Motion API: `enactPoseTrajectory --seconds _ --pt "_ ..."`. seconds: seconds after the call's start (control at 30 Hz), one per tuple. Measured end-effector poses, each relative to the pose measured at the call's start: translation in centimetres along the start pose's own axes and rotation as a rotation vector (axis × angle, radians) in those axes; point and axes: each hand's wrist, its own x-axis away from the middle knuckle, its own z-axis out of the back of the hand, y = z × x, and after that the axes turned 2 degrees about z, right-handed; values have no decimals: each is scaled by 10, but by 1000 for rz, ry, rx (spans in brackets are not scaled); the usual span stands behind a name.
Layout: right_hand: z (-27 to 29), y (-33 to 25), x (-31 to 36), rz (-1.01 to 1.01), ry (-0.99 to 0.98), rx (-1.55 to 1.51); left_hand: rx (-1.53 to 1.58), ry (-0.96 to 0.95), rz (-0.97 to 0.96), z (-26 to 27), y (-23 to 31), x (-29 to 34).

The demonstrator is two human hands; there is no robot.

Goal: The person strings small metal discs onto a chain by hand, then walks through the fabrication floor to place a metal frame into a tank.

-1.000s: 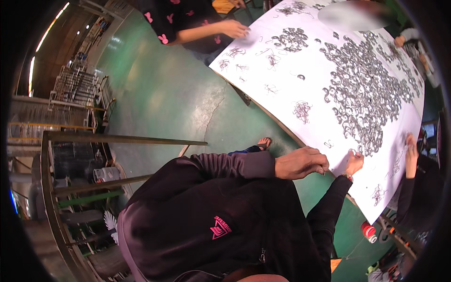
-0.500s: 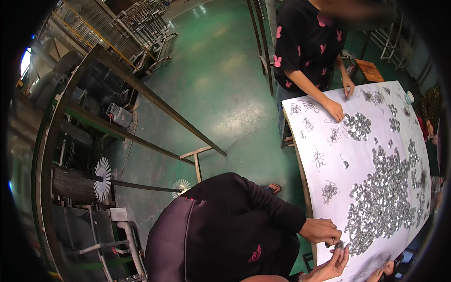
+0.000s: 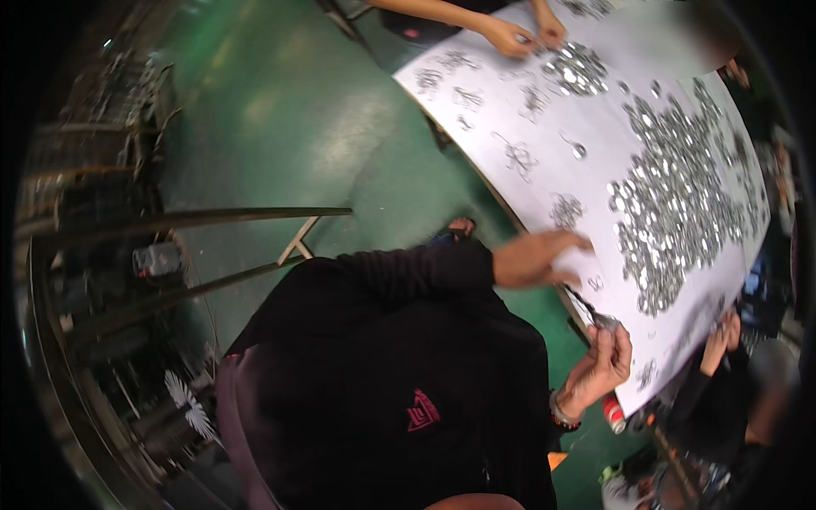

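Observation:
My right hand [image 3: 602, 365], with a bracelet at its wrist, pinches a small shiny silver piece [image 3: 607, 322] over the near edge of the white-topped table [image 3: 595, 177]. From that piece a dark, thin strand [image 3: 582, 300], perhaps wire, runs up toward my left hand [image 3: 537, 259]. Blurred by motion, my left hand hovers by the table edge with thumb and fingers apart; nothing shows in its grasp. A large heap of silver domed pieces [image 3: 680, 204] covers the middle of the table. Tangled bunches of thin bent wire [image 3: 520, 157] lie along the edge nearer me.
Across the table's far end, a co-worker's hands [image 3: 514, 38] work beside a smaller silver heap [image 3: 576, 72]. Another person's hands [image 3: 721, 342] rest at the right edge. A red can [image 3: 614, 415] stands by the lower table corner. On the left is a metal frame [image 3: 212, 217].
My hands were close together at the silver piece; the left has drawn away, up and left, and its fingers have opened. The whole view has shifted, bringing the table higher.

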Motion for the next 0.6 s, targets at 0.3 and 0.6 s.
enactPoseTrajectory --seconds 0.3,0.6 --pt "-9 -22 18 51 107 74 -672 170 498 84 -233 -132" --pt "-20 -25 15 100 109 60 -1309 -122 78 82 -367 -134"
